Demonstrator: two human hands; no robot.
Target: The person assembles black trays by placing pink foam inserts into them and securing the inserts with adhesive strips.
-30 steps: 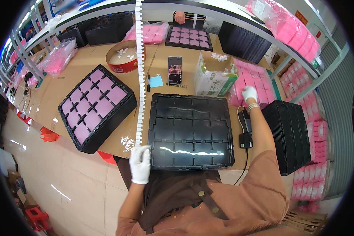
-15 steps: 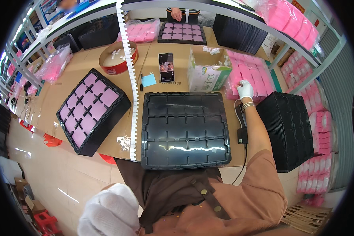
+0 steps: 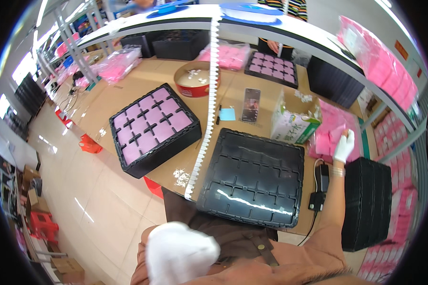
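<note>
The big empty black plastic tray (image 3: pixel 252 178) had nothing in it yet, while right of it the gloved right hand (image 3: pixel 343 146) curled its fingers on the pink packets (image 3: pixel 330 137) and the gloved left hand (image 3: pixel 180 254), below, held nothing I could see

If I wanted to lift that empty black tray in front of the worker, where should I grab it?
Probably by the black tray's flat outer rim, one hand on its left edge and one on its right. It lies flat, wide and shallow, its near edge overhanging the table. The ribbed middle offers little to pinch.
</note>
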